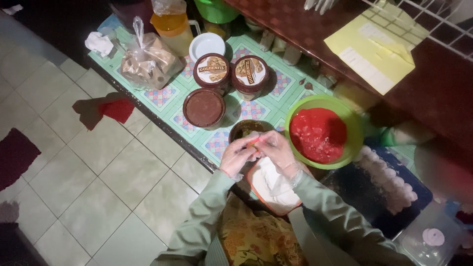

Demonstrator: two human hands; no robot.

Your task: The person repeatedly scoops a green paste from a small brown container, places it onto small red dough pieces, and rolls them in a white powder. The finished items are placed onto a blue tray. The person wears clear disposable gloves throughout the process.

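My left hand [237, 155] and my right hand [276, 148], both in thin clear gloves, meet over a dark open tub [241, 128] and pinch a small pale-red piece of dough [254, 140] between their fingertips. Just below them sits an orange-rimmed container of white flour [268, 184]. To the right stands a green bowl [345, 116] full of red dough [318, 134]. An open tub of brown spread [204, 107] is to the upper left of my hands.
Two lidded brown tubs [212, 70] [250, 73], a white lid [207, 45], a bagged item [148, 61] and a yellow jug [172, 27] stand at the back. A dark tray with rows of pale dough balls [389, 180] lies right. Yellow paper [374, 47] lies on a dark counter.
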